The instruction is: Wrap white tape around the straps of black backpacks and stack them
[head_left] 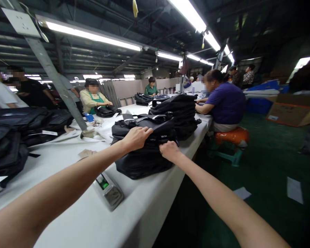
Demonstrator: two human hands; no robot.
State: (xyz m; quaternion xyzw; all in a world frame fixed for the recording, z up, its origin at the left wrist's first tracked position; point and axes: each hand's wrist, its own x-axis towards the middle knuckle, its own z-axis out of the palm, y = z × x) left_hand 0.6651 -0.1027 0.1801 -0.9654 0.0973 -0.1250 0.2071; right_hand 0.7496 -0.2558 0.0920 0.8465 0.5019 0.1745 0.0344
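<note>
Black bags (144, 162) are stacked on the white-covered table in front of me. My left hand (138, 137) lies on the top bag, its fingers closed on the black fabric near the upper edge. At the right side of the same stack, my right hand (169, 150) is closed on the edge of a black bag, with the fingertips partly hidden. Just behind stands a taller pile of black bags (181, 110). A grey device with a green part (110, 193) rests on the table near my left forearm.
More black bags (7, 137) lie at the left. A slanted metal post (54, 79) rises from the table. A person in purple (226, 103) sits at the right edge; others work farther back. Cardboard boxes (290, 112) stand on the green floor, where papers (294, 190) lie.
</note>
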